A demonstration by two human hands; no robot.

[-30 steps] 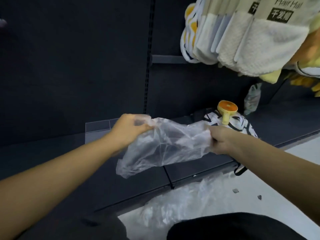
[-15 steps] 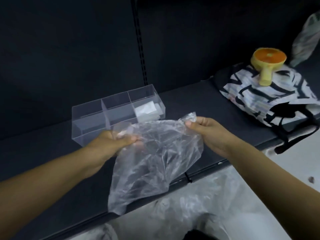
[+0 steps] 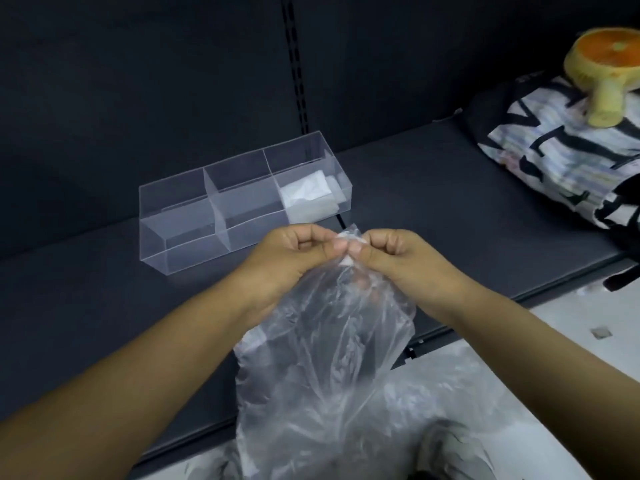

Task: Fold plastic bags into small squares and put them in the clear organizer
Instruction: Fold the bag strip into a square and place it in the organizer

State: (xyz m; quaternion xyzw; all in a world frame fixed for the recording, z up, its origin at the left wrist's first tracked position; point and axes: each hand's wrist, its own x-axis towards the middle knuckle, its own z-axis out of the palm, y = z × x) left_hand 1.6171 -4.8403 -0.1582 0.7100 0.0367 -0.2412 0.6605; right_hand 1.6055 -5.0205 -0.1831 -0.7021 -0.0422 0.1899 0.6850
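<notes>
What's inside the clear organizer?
Folded plastic bags lie in the organizer's right compartment; the other two look empty. The top one hides how many lie beneath.

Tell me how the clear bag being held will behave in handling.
Probably floppy: the bag hangs limp and crumpled below the pinch. Likely very light: the left hand and right hand hold it by fingertips alone. Its glossy film may slip and unfold.

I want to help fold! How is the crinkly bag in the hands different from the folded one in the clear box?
The crumpled clear plastic bag hangs loose and big; the folded whitish bag is a small flat square. The left hand and right hand pinch the first; the second lies in the clear organizer. Both are plastic.
</notes>
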